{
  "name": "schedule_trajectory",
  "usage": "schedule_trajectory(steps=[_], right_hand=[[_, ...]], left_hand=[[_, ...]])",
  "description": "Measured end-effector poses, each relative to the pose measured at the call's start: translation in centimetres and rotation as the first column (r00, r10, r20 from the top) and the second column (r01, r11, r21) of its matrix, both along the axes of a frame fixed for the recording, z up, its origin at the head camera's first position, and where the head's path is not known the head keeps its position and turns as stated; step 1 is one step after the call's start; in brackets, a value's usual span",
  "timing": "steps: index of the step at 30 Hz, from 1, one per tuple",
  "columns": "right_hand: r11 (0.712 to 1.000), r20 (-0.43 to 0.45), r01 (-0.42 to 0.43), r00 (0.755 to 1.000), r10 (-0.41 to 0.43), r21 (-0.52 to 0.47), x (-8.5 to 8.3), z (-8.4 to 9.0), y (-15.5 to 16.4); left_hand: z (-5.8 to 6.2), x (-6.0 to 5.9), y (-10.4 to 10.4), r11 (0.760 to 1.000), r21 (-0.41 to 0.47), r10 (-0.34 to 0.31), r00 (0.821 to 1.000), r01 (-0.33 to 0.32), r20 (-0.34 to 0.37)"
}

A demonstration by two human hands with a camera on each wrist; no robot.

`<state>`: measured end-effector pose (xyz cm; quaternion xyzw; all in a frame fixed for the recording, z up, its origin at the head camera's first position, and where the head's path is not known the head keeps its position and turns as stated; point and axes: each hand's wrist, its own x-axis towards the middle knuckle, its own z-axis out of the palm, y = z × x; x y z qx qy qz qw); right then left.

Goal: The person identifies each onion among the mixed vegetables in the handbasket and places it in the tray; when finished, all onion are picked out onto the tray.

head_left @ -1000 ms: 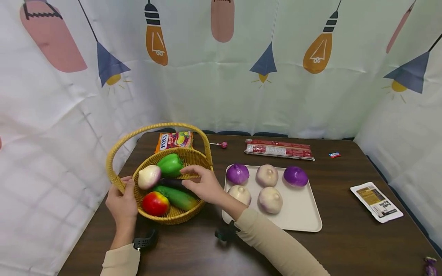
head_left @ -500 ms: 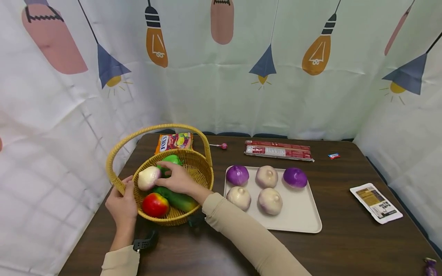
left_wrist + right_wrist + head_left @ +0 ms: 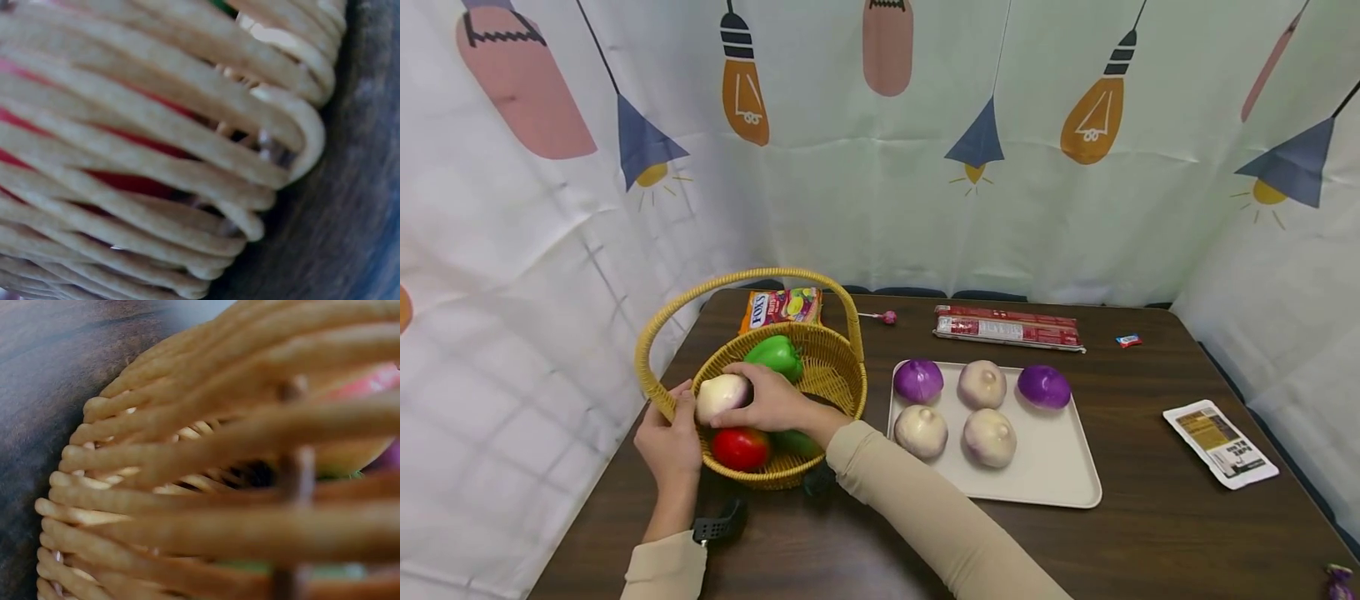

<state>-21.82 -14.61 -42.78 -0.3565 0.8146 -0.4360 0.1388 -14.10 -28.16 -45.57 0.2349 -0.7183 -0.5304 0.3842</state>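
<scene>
Fingers of the right hand (image 3: 772,402), over the eggplant a second ago, had closed their grip round the pale onion (image 3: 722,394) inside the basket (image 3: 838,377); the left hand (image 3: 673,440) gripped the basket's rim, steadying it on the bench (image 3: 1150,533).

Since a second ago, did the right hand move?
Yes. The right hand went left across the basket, away from the tray, and now grips the pale onion near the left hand.
</scene>
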Motion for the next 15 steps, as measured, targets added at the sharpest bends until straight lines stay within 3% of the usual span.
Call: schedule_trajectory(steps=[3, 8, 15], right_hand=[[1.000, 0.029, 0.022, 0.999, -0.022, -0.021, 0.2, -0.2, 0.2], [0.996, -0.030, 0.072, 0.997, -0.074, -0.055, 1.0, 0.3, 2.0], [0.979, -0.107, 0.160, 0.979, -0.173, -0.125, 2.4, 2.2, 8.7]], left_hand=[[-0.2, 0.0, 0.1, 1.000, -0.003, -0.005, 1.000, 0.005, 0.005], [-0.4, 0.1, 0.2, 0.999, -0.032, 0.015, 1.000, -0.014, 0.024], [-0.2, -0.1, -0.3, 0.999, -0.036, 0.006, 1.000, -0.006, 0.015]])
